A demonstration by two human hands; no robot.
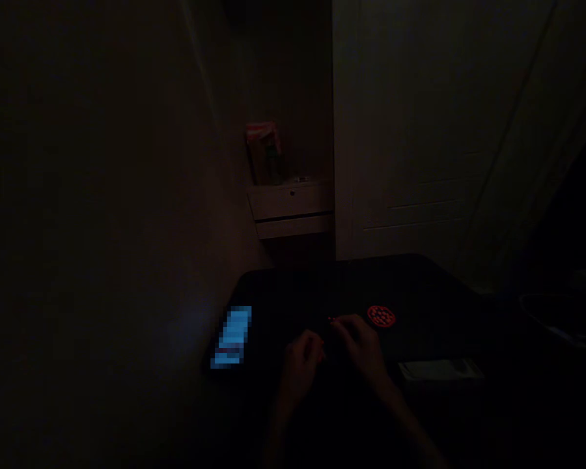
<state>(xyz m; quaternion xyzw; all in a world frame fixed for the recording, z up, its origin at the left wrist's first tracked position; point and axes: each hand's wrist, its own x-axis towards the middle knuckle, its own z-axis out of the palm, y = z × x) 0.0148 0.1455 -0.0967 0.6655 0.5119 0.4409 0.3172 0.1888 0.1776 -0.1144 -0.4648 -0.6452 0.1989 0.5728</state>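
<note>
The room is very dark, so fine detail is lost. My left hand (300,358) is over the black table with its fingers curled together. Small red spots show at its fingertips; I cannot tell whether they are nails or something held. Just to its right and slightly farther away, my right hand (359,339) has thumb and fingers closed in a pinch, with similar red spots at the tips. The two hands are apart. A round red dish-like piece (381,316) with a patterned or filled middle lies just beyond my right hand.
A lit phone-like screen (232,337), blurred out, is at the table's left edge. A pale flat rectangular item (440,370) lies right of my right forearm. The dark table (293,280) ends before a drawer unit (293,203) bearing a red-topped package (264,153). A wall rises at left.
</note>
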